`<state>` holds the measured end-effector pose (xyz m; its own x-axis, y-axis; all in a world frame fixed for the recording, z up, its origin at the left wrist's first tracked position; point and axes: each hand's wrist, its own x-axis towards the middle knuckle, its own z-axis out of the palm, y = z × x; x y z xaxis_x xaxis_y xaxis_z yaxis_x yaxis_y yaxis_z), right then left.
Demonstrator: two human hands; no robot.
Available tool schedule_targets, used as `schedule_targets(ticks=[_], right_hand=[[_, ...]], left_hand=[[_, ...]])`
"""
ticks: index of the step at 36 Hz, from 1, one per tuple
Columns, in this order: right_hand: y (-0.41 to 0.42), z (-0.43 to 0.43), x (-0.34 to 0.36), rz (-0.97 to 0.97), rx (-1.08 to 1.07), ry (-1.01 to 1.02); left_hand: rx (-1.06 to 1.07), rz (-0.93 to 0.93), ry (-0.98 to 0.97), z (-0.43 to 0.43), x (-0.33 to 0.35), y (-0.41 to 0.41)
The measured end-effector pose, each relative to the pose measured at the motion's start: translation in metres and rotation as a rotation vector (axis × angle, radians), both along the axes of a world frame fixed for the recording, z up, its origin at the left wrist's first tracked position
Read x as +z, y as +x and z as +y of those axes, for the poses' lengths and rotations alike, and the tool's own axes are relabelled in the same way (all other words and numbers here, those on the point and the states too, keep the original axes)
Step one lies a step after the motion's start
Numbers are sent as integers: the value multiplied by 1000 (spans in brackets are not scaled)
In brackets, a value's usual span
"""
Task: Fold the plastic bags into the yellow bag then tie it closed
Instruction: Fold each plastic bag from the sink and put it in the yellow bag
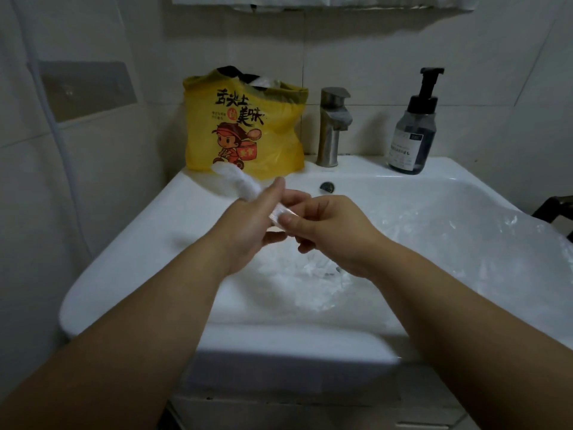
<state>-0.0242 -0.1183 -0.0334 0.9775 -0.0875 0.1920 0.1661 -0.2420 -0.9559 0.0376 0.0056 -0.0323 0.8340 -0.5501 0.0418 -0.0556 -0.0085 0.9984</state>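
Head | yellow bag (279,141): 舌尖上 美味 | right hand (328,225) grip pinches rolled plastic bag (240,181) | left hand (248,225) spread

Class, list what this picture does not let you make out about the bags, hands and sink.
Head view:
Yellow bag: its wall hides the contents; only scraps show at the mouth.
Left hand: motion blur hides its grip on the white bag, which the right hand pinches.
Sink drain: mostly covered by clear bags.
Bottle label: too small.
Dark thing, right edge: cut off.
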Motion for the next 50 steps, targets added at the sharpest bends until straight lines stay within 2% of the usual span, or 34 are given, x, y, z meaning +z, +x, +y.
schedule_targets(ticks=[4, 9, 15, 21, 25, 32, 37, 40, 43, 45, 48, 50], right_hand=[[2, -6, 1, 44, -49, -43], [-2, -19, 4, 112, -56, -86], [-3, -34, 31, 118, -43, -96], [12, -42, 69, 68, -59, -107], [30, -41, 95, 27, -56, -125], [69, -40, 126, -102, -158, -233], [107, -46, 148, -247, -366, -223], [142, -53, 155, -275, -455, -233], [176, -54, 160, -287, -475, -280], [197, -51, 163, -310, -475, -331], [222, -42, 164, -285, -387, -511], [233, -34, 163, -218, -271, -744]], left_hand=[[152, 46, -57, 4, 5, 2], [274, -60, 68, 10, 2, 2], [263, -122, 10, 14, 23, 10], [172, -147, -15, 19, 60, 16], [184, -204, 43, 21, 87, 30], [310, -297, -32, 20, 119, 64], [550, -338, -69, 29, 134, 112], [581, -451, 101, 29, 139, 136], [477, -620, 481, 24, 142, 152], [400, -649, 628, 20, 143, 163], [388, -688, 632, 18, 143, 175], [380, -728, 603, 19, 142, 182]])
